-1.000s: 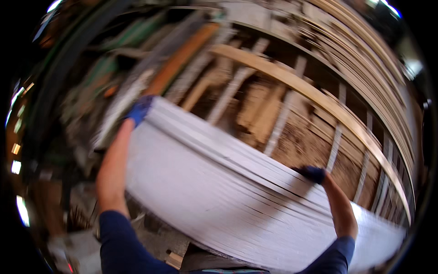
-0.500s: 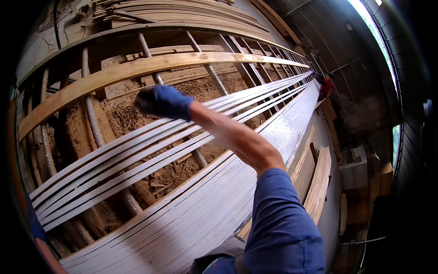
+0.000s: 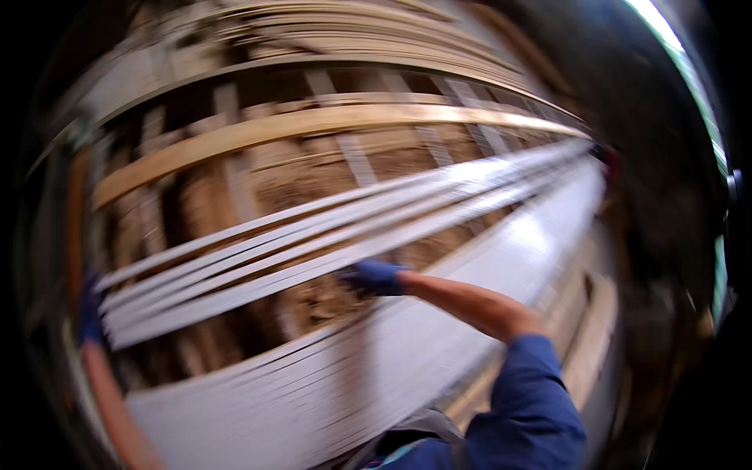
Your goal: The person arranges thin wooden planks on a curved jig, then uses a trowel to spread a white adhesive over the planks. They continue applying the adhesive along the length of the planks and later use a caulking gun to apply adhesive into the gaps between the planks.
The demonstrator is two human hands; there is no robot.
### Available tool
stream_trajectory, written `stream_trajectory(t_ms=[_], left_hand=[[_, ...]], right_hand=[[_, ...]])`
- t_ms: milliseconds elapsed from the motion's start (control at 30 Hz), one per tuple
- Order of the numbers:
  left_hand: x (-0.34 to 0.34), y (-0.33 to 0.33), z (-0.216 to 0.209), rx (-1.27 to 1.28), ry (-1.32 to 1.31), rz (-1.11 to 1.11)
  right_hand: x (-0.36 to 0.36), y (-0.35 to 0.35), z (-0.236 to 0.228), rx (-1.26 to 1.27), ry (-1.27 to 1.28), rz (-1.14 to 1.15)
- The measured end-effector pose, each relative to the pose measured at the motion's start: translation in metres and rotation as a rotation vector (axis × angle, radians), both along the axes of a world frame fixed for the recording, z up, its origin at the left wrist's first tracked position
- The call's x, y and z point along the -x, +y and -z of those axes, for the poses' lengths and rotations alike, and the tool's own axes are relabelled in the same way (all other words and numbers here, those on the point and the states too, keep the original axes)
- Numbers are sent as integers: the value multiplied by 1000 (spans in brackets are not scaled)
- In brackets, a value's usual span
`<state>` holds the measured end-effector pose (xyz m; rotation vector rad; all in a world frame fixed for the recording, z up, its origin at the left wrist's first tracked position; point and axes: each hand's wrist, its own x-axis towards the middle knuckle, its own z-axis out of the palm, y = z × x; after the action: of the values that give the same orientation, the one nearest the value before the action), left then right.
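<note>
Several long, narrow white-coated wooden strips (image 3: 258, 288) lie side by side with gaps, running from the near left to the far right. My right hand (image 3: 374, 278), in a dark blue glove, is just on the near side of the closest loose strip, above the gap. Motion blur hides its fingers, and I cannot tell whether it touches the strip. At the left ends of the strips is my blue-gloved left hand (image 3: 90, 313), its fingers smeared and hard to make out. Closer to me, a wide band of white boards (image 3: 258, 415) lies packed edge to edge.
Under the strips run the crossbars (image 3: 356, 160) of a long rack, with brown sawdust-like debris (image 3: 313, 184) below. A bare wooden board (image 3: 298, 123) lies across the bars on the far side. Stacked timber (image 3: 368, 35) stands behind; more planks (image 3: 591, 329) lie at right.
My right hand has come back toward me, from beyond the loose strips to their near side. My left hand shows more fully at the strip ends. The whole view has shifted and blurred.
</note>
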<state>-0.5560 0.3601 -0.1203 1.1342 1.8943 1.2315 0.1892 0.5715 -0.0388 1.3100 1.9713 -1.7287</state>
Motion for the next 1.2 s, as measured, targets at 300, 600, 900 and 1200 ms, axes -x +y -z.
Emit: stream_trajectory(t_ms=[300,600,900,1200], left_hand=[[-133,116,-75,-5,-463,32],[-91,127,-55,59,-68,-44],[-140,182,-90,-111,191,-227],[-133,97,-71,195,299,-205]], right_hand=[[-4,-14,-47,-58,224,810],[27,42,-47,237,499,1280],[63,82,-37,345,1044,1296],[21,18,-19,379,816,1231]])
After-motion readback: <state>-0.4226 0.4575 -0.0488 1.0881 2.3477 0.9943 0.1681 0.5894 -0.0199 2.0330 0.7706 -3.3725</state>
